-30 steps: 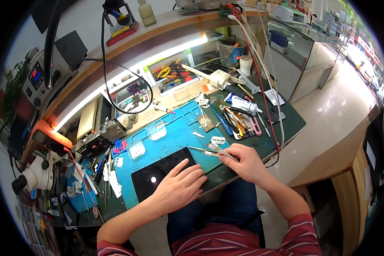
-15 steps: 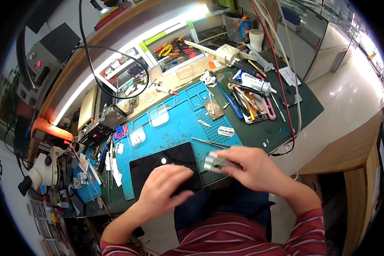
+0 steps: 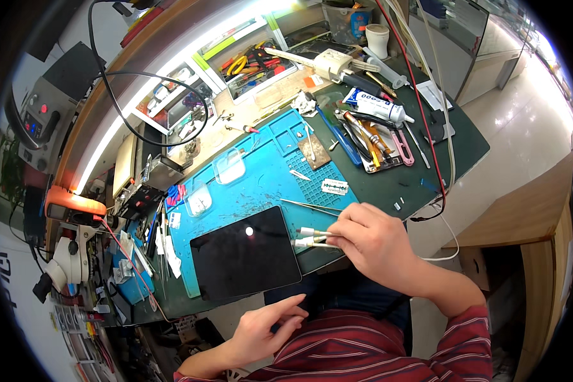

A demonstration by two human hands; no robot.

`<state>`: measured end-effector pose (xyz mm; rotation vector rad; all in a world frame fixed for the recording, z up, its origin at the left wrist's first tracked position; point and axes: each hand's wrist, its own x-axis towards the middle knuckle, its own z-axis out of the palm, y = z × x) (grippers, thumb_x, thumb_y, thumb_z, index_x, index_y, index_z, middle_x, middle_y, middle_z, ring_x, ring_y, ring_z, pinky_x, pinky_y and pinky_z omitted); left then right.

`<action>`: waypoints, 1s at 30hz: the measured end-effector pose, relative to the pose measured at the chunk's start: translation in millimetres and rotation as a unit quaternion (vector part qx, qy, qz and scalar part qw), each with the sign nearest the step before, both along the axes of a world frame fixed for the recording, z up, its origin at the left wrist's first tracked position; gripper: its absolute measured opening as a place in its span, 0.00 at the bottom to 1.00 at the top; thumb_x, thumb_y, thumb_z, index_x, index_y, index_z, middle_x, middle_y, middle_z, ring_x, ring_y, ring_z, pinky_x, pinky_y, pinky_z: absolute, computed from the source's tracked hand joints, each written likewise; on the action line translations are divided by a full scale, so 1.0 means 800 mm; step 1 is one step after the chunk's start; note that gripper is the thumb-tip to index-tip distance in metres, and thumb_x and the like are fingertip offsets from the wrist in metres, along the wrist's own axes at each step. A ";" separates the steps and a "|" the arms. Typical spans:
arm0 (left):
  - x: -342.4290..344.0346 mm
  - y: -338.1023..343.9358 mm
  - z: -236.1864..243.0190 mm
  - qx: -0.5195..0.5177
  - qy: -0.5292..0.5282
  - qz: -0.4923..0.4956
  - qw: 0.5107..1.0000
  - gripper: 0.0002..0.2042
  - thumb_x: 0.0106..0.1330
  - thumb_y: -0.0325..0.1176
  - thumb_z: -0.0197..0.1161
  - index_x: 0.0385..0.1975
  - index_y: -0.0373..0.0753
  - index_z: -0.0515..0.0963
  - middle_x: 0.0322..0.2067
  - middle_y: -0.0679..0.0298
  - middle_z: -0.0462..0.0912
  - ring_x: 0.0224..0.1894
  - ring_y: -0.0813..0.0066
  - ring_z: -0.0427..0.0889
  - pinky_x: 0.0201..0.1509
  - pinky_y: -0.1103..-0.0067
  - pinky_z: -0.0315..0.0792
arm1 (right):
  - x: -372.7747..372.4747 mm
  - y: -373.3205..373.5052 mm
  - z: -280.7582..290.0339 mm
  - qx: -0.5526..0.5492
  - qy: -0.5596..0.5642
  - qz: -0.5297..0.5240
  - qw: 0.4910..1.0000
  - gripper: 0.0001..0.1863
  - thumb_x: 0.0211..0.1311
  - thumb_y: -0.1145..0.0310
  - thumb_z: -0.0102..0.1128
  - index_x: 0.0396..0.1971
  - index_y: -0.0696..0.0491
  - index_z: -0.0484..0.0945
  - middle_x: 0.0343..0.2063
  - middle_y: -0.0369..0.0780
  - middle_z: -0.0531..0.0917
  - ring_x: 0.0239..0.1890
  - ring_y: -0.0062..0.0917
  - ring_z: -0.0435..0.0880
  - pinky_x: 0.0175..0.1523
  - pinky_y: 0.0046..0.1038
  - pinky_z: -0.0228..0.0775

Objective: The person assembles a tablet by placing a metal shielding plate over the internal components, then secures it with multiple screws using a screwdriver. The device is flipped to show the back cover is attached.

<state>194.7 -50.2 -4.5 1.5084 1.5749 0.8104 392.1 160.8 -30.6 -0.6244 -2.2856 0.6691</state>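
Note:
A black tablet [image 3: 235, 264] lies screen up on the blue repair mat [image 3: 251, 196], its near edge close to the table's front. Just right of it, my right hand [image 3: 377, 245] pinches several white cable plugs [image 3: 309, 242] whose ends point toward the tablet. One white cable trails out behind that hand to the right. Below the tablet's near edge, in front of my body, my left hand [image 3: 261, 331] holds nothing; its fingers are loosely bent and apart. Tweezers [image 3: 309, 206] rest on the mat beyond the plugs.
A razor blade [image 3: 335, 186] and two clear plastic boxes [image 3: 230, 167] are on the mat. Pliers, a glue tube [image 3: 379, 105] and a pink tool [image 3: 402, 148] crowd the far right. An orange meter [image 3: 75, 205] stands left, and a red cable [image 3: 413, 83] hangs at right.
My left hand has drawn back from over the tablet toward my body. The right hand stays beside the tablet, and the cable plugs in it now show clearly. The view has shifted slightly.

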 end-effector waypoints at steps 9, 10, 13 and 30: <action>-0.077 -0.030 -0.016 0.228 0.070 0.261 0.935 0.17 0.77 0.17 0.56 0.64 0.29 0.74 0.39 0.55 0.89 0.34 0.75 0.87 0.39 0.79 0.83 | -0.017 0.009 -0.012 0.032 -0.004 0.006 0.999 0.06 0.60 0.69 0.73 0.32 0.50 0.82 0.31 0.34 0.79 0.38 0.30 0.79 0.42 0.34 0.68; -0.088 -0.033 -0.016 0.231 0.084 0.283 0.927 0.18 0.77 0.18 0.56 0.65 0.29 0.74 0.42 0.55 0.89 0.37 0.74 0.88 0.43 0.79 0.82 | -0.018 0.009 -0.012 0.030 -0.005 0.008 0.999 0.06 0.60 0.69 0.73 0.31 0.50 0.82 0.31 0.34 0.78 0.38 0.30 0.79 0.42 0.34 0.68; -0.124 -0.039 -0.027 0.208 0.180 0.368 0.888 0.21 0.77 0.19 0.58 0.68 0.30 0.72 0.50 0.55 0.87 0.49 0.71 0.86 0.57 0.75 0.79 | -0.018 0.009 -0.012 0.025 -0.005 0.017 1.000 0.06 0.60 0.69 0.73 0.31 0.50 0.83 0.31 0.33 0.78 0.38 0.30 0.79 0.42 0.34 0.68; -0.152 -0.034 -0.028 0.116 0.162 0.399 0.895 0.24 0.77 0.25 0.59 0.72 0.30 0.69 0.49 0.52 0.90 0.48 0.74 0.86 0.55 0.76 0.78 | -0.032 0.023 -0.012 0.036 -0.026 0.086 0.995 0.04 0.63 0.67 0.72 0.34 0.49 0.86 0.32 0.34 0.82 0.39 0.32 0.80 0.44 0.36 0.75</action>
